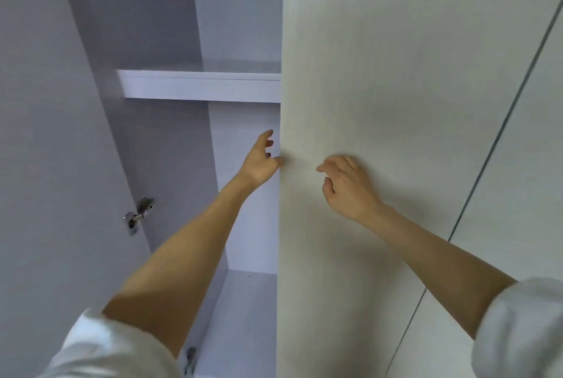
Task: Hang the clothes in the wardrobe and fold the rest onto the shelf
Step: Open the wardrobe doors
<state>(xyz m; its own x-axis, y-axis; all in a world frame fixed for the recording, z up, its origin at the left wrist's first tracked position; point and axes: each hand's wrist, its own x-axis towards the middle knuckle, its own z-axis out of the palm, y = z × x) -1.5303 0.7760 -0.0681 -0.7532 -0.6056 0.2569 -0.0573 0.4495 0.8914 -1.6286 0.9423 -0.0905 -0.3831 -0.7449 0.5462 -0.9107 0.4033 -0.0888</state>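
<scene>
Reaching up into an open wardrobe (pixel 170 27), both arms bare to rolled white sleeves (pixel 100 347). Left hand (pixel 261 161) raised at the leading edge of the closed right-hand door (pixel 380 72), palm turned inward, fingers (pixel 264 137) loosely spread and partly bent, thumb tip meeting the door's edge; nothing held. Right hand (pixel 347 185) resting against the pale wood-grain face of that same door, just beside its edge, fingers lightly curled with the tips toward the panel (whether the tips actually touch the surface cannot be told from this angle); nothing gripped there either. Inside the cupboard, a white shelf (pixel 201 86) crossing the compartment above the left hand, its front lip facing the camera, with a deeper recess above it and a lower bay below. Lower bay ending in a pale floor panel (pixel 246 301) seen between the left forearm and the door. Left-hand door (pixel 39 133) swung open, grey inner face toward the camera, carrying a metal hinge (pixel 138 213) at mid height and a second hinge (pixel 190 359) close to the bottom of the frame, half hidden by the left sleeve. To the far right, a dark vertical seam (pixel 502 133) separating the closed door from a neighbouring panel (pixel 536 194). No clothes visible anywhere in view, neither hanging in the wardrobe nor lying on the shelf.
</scene>
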